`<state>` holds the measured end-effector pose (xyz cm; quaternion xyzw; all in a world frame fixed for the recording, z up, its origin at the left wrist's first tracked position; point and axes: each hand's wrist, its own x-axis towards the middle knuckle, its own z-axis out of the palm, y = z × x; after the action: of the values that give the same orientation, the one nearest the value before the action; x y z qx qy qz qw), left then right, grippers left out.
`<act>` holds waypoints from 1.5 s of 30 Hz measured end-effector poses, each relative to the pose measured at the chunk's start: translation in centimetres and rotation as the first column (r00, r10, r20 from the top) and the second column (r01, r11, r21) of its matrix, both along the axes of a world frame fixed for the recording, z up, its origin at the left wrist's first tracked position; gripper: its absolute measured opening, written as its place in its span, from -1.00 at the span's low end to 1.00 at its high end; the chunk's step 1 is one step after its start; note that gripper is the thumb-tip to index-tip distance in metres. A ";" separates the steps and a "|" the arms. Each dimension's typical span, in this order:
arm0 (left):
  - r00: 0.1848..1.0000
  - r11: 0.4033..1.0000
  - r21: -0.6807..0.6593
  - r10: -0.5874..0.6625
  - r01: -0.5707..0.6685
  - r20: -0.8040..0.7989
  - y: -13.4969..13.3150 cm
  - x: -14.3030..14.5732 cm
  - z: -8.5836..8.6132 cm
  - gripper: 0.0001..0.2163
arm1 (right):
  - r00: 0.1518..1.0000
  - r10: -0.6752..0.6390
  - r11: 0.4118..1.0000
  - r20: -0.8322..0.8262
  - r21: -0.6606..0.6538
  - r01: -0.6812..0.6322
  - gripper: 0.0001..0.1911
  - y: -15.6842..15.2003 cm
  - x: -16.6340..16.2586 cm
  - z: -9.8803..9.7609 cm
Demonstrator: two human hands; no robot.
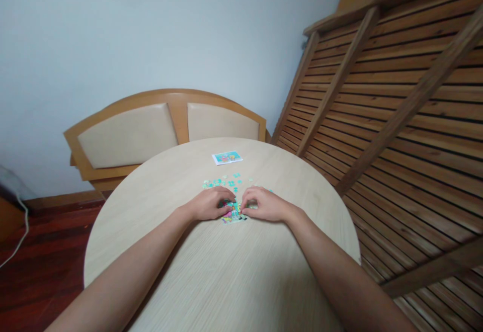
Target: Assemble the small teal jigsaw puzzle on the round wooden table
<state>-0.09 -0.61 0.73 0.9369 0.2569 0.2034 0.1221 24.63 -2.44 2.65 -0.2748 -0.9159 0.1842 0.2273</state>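
Observation:
A partly joined jigsaw puzzle [234, 212], teal with pink, yellow and dark figures, lies flat on the round table between my hands. From its left side, my left hand [212, 202] curls over it, thumb and fingertips resting on it with a gap between them. My right hand [266, 204] is closed in a pinch at the puzzle's right edge, on what looks like a small puzzle piece partly hidden by the fingertips. Just beyond the hands, several loose teal puzzle pieces [231, 183] are scattered.
A picture card [227, 158] with cartoon figures lies farther back on the pale round table [211, 276]. Behind the table stands a wooden headboard [177, 101] with cream panels against the wall. A slatted wooden frame [377, 100] leans along the right.

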 end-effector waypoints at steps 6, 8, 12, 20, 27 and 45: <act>1.000 1.000 -0.004 0.004 -0.004 0.000 0.0 0.0 0.1 -0.79 | 1.000 0.000 0.999 0.026 0.032 -0.001 -0.97 0.0 -0.6 -0.4; 1.000 1.000 0.002 0.001 -0.001 -0.006 0.0 0.0 0.1 -0.79 | 0.999 0.005 0.999 0.034 0.040 -0.007 -0.97 0.0 -0.7 -0.6; 1.000 1.000 0.018 0.001 -0.001 -0.019 0.0 0.0 0.0 -0.80 | 1.000 0.003 1.000 0.013 0.028 -0.003 -0.97 0.1 -0.6 -0.3; 0.999 0.999 0.042 0.003 -0.002 -0.033 0.1 -0.2 -0.1 -0.79 | 0.984 -0.173 0.985 -0.049 -0.009 0.173 -0.93 1.0 0.8 -0.6; 0.999 0.999 0.041 0.008 -0.006 -0.037 0.1 -0.2 -0.3 -0.78 | 0.985 -0.174 0.985 0.013 0.008 0.174 -0.87 1.2 0.8 -1.0; 0.748 0.752 0.073 0.659 -0.655 -0.080 3.4 -6.4 -0.4 -0.74 | 0.763 -0.640 0.768 0.092 0.077 0.636 -0.69 4.0 4.7 -3.1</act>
<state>-6.46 2.81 0.35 0.7980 0.5716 0.1909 0.0108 29.29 1.54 -0.50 -0.5748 -0.7829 0.0612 0.2298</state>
